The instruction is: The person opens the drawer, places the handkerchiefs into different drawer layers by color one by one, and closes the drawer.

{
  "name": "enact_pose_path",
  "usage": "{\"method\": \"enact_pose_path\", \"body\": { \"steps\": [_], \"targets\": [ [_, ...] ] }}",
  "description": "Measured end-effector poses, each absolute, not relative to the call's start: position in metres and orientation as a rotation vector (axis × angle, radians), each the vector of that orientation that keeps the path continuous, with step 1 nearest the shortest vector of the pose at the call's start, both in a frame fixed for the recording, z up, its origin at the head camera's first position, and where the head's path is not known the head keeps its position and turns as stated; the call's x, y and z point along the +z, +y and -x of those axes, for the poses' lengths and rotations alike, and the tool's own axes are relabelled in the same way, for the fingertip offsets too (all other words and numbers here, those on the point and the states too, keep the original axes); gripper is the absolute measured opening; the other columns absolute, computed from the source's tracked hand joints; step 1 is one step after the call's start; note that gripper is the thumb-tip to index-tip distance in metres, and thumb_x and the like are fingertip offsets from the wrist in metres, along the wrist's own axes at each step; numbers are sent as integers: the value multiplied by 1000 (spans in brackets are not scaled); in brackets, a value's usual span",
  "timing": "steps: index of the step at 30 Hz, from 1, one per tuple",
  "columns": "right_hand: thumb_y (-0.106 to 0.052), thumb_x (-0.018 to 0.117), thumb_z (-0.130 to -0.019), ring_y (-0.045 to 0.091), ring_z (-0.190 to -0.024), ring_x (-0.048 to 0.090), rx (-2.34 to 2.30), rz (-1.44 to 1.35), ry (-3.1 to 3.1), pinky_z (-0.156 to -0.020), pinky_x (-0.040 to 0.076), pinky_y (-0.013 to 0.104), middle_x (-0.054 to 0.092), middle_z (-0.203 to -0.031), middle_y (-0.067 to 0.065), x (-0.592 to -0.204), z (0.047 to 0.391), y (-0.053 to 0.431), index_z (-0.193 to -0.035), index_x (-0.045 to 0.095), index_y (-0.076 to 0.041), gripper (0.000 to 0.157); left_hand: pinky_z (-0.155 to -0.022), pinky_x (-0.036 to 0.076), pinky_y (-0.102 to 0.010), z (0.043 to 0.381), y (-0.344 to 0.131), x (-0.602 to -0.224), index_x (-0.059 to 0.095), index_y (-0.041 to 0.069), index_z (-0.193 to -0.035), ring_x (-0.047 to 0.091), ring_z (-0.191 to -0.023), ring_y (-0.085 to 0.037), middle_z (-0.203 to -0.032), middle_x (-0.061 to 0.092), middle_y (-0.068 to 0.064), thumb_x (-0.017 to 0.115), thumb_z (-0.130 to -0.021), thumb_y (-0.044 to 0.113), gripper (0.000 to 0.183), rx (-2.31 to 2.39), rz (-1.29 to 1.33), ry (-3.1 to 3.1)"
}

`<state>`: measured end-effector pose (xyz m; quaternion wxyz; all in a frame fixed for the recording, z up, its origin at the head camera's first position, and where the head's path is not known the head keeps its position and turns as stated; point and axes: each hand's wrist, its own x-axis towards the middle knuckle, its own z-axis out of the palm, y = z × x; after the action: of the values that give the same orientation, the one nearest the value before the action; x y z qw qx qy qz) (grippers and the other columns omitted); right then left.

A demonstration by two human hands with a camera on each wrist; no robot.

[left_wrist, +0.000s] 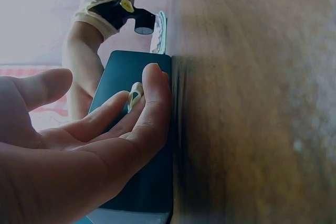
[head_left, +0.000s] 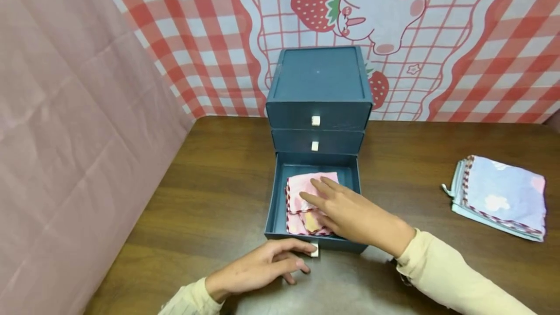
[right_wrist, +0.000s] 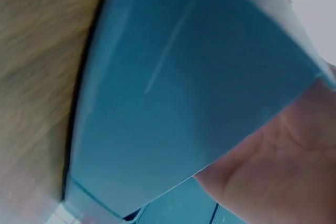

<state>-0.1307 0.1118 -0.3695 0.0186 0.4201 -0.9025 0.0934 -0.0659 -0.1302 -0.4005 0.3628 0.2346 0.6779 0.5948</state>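
The bottom drawer [head_left: 272,208] of a dark blue cabinet [head_left: 319,74] is pulled out. Folded pink handkerchiefs [head_left: 302,183] with red-checked edges lie inside it, one showing a yellow patch. My right hand [head_left: 345,208] reaches over the drawer's right wall, fingers spread above or on the handkerchiefs; contact is hard to tell. In the right wrist view, the drawer's side hides its fingers. At the drawer front, my left hand [head_left: 267,264] has its loosely bent fingers beside the small white knob [left_wrist: 135,94], the index fingertip at it and the thumb apart.
To the right on the wooden table [head_left: 210,179] lies a stack of folded cloths [head_left: 503,196], the top one blue-purple with a white flower. The two upper drawers [head_left: 339,116] are closed. A red-checked curtain [head_left: 205,38] hangs behind, a pink cloth [head_left: 78,111] on the left.
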Motion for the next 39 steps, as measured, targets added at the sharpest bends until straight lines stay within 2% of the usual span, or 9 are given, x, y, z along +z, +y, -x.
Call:
{"method": "enact_pose_path", "body": {
  "steps": [3, 8, 15, 19, 23, 28, 33, 36, 39],
  "targets": [
    [-21, 61, -100, 43, -134, 44, 357, -1333, -2958, -102, 46, 56, 45, -146, 26, -366, 126, 111, -144, 53, -12, 46, -81, 57, -29, 66, -131, -400, 54, 7, -138, 69, -90, -17, -120, 67, -19, 47, -106, 19, 35, 1529, -598, 1745],
    [-18, 57, -102, 45, -138, 39, 426, -1366, -3077, -108, 38, 58, 41, -150, 27, -366, 130, 111, -144, 53, -9, 43, -81, 57, -29, 67, -131, -400, 54, 7, -138, 68, -90, -17, -121, 67, -19, 47, -106, 18, 35, 1529, -607, 1740],
    [-17, 50, -104, 46, -141, 34, 465, -1284, -3146, -112, 32, 60, 37, -153, 27, -368, 138, 110, -147, 49, -9, 43, -82, 57, -30, 66, -130, -401, 53, 7, -141, 67, -101, -19, -131, 61, -21, 47, -106, 17, 37, 1549, -611, 1714],
    [-16, 50, -104, 45, -139, 37, 460, -1283, -3091, -111, 34, 60, 41, -150, 27, -369, 136, 111, -147, 48, -8, 43, -82, 57, -30, 65, -129, -401, 53, 7, -141, 68, -98, -20, -126, 64, -21, 48, -106, 17, 37, 1550, -605, 1719],
    [-18, 56, -102, 42, -133, 46, 381, -1328, -2898, -107, 41, 56, 49, -143, 26, -374, 128, 113, -145, 51, -6, 44, -83, 57, -29, 66, -129, -400, 54, 7, -140, 69, -97, -21, -124, 65, -21, 48, -106, 19, 36, 1552, -589, 1717],
    [-23, 62, -99, 38, -130, 51, 303, -1323, -2694, -106, 43, 52, 56, -137, 21, -376, 114, 118, -140, 56, -7, 44, -83, 57, -30, 65, -128, -402, 54, 8, -140, 69, -97, -22, -125, 65, -21, 48, -106, 19, 36, 1557, -591, 1720],
    [-23, 65, -97, 36, -128, 53, 267, -1295, -2581, -106, 45, 50, 60, -132, 17, -373, 98, 128, -135, 59, -8, 41, -83, 58, -31, 65, -127, -403, 54, 7, -141, 67, -105, -24, -131, 62, -19, 47, -106, 18, 36, 1562, -602, 1721],
    [-24, 48, -105, 36, -131, 50, 254, -1281, -2517, -105, 45, 50, 57, -137, 18, -373, 89, 136, -134, 59, -7, 36, -83, 58, -32, 65, -127, -402, 55, 8, -140, 67, -107, -25, -132, 61, -18, 47, -106, 18, 36, 1563, -597, 1738],
    [-26, 24, -107, 36, -134, 47, 273, -1276, -2468, -105, 45, 51, 52, -143, 18, -373, 81, 144, -134, 59, -7, 47, -83, 58, -33, 66, -126, -401, 56, 7, -138, 66, -108, -26, -132, 62, -17, 48, -106, 18, 35, 1571, -591, 1752]
  ]
}}
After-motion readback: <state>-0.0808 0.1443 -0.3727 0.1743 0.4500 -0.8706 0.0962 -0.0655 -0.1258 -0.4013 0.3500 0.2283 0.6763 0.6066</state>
